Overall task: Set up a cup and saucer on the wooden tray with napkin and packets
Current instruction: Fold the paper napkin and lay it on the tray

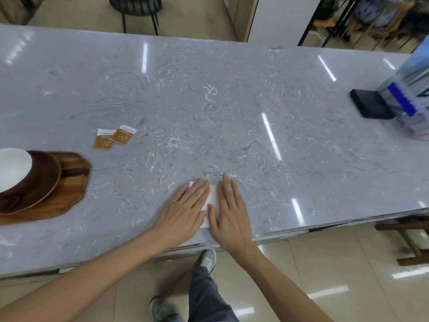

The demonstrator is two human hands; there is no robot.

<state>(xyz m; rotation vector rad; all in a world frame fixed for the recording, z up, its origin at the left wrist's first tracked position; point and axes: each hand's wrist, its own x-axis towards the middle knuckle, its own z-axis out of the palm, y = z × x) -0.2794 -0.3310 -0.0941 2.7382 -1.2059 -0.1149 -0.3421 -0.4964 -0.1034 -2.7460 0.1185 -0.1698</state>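
A white napkin [211, 199] lies flat on the grey marble table near its front edge. My left hand [183, 213] and my right hand [229, 211] press on it side by side with straight fingers, hiding most of it. At the far left a wooden tray [69, 182] carries a dark brown saucer [44, 180] with a cup [14, 168], white inside, on top. Two brown and white packets [113, 137] lie on the table behind the tray, one overlapping the other.
A clear plastic holder with blue printed items [408, 103] and a black box [371, 103] stand at the right end of the table [232, 101]. A black stool [137, 10] stands beyond the far edge. My legs are below the front edge.
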